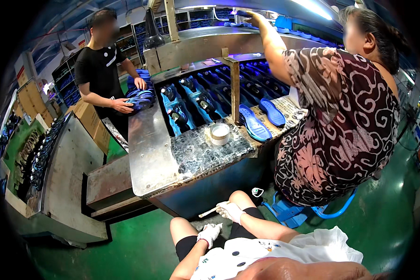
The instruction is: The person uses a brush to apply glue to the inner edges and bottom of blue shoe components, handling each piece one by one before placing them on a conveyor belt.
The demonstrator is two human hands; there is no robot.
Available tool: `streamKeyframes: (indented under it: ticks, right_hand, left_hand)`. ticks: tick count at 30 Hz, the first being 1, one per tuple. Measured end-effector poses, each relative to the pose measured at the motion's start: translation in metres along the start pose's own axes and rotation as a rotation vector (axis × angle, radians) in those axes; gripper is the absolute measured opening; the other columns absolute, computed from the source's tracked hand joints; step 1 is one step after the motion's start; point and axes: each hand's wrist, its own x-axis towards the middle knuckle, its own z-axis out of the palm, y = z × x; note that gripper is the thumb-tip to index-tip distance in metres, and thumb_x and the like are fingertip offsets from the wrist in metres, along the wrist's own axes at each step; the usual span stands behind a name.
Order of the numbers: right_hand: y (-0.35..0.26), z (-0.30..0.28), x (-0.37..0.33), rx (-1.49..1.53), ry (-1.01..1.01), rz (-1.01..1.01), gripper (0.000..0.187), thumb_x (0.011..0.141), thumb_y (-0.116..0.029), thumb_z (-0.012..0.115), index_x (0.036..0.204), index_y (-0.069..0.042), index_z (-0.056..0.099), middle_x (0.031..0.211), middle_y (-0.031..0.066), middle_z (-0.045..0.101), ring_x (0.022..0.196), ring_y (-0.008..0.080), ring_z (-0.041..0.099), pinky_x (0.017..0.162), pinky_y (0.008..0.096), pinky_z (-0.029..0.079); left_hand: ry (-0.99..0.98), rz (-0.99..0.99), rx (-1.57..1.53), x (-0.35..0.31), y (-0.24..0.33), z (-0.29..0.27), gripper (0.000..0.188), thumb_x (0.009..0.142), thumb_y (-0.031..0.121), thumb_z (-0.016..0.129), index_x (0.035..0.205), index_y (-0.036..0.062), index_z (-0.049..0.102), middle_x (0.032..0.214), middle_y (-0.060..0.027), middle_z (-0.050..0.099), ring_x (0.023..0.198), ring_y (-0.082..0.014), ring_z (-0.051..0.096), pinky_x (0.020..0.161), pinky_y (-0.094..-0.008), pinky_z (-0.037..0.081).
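Head view: the right hand (231, 212), in a white glove, is closed around a pale stick (210, 212), held over the person's lap, off the table (144, 156) and short of its near edge. The left hand (210, 234), also gloved, lies by the left thigh with fingers curled; whether it grips anything cannot be told.

On the table, a marbled sheet (193, 157) covers part of the near edge. A tub (220, 140) of white stuff stands on it, left of a post (235, 93). Two blue soles (255, 127) lie side by side toward the near right edge. Behind the sheet, dark and blue shoe uppers (204, 103) fill a sunken bed in rows. At the far left corner, a co-worker in black has both hands on a blue stack (141, 99). Another, in a patterned top (343, 112), sits at the right, one arm raised toward a shelf.
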Motion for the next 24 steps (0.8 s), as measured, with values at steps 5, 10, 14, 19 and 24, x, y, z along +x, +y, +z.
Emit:
streamKeyframes:
  ticks: [5,10,14,19,24]
  right_hand:
    - [0.004,-0.003,0.005,0.010,-0.015,-0.015,0.021,0.096,-0.025,0.055,0.107,-0.009,0.060,0.084,0.0044,0.066,0.063,0.0093,0.060,0.052,0.0211,0.048]
    - [0.004,0.001,0.009,-0.015,-0.028,-0.015,0.024,0.095,-0.028,0.056,0.107,-0.008,0.061,0.085,0.0034,0.066,0.066,0.0093,0.059,0.056,0.0224,0.046]
    - [0.008,-0.008,0.016,0.040,-0.021,0.025,0.025,0.094,-0.024,0.058,0.111,-0.006,0.058,0.088,0.0070,0.064,0.072,0.0130,0.059,0.056,0.0238,0.047]
    - [0.008,-0.016,0.012,0.047,-0.012,-0.017,0.025,0.093,-0.025,0.059,0.108,-0.006,0.060,0.085,0.0056,0.066,0.066,0.0098,0.059,0.055,0.0219,0.045]
    - [0.004,-0.014,0.006,0.039,-0.032,-0.025,0.022,0.094,-0.027,0.058,0.108,-0.009,0.058,0.083,0.0044,0.064,0.064,0.0106,0.059,0.054,0.0227,0.047]
  left_hand:
    - [-0.088,-0.056,-0.085,0.012,-0.009,0.005,0.057,0.088,0.054,0.045,0.110,0.0055,0.067,0.118,-0.0177,0.063,0.113,-0.0344,0.058,0.094,-0.0425,0.043]
    - [0.020,-0.058,-0.078,-0.001,-0.004,-0.004,0.056,0.089,0.052,0.044,0.105,0.0049,0.068,0.111,-0.0177,0.065,0.108,-0.0343,0.060,0.091,-0.0425,0.044]
    - [-0.012,-0.046,-0.059,-0.022,0.018,-0.025,0.061,0.092,0.053,0.039,0.113,0.0016,0.065,0.118,-0.0220,0.061,0.113,-0.0368,0.056,0.096,-0.0428,0.043]
    - [-0.044,0.006,-0.099,0.003,-0.004,-0.003,0.053,0.091,0.047,0.044,0.092,0.0004,0.068,0.092,-0.0202,0.068,0.096,-0.0353,0.064,0.086,-0.0438,0.047]
    - [-0.042,0.007,-0.140,0.001,-0.005,-0.001,0.054,0.093,0.047,0.039,0.091,0.0003,0.068,0.088,-0.0222,0.066,0.094,-0.0344,0.065,0.087,-0.0430,0.047]
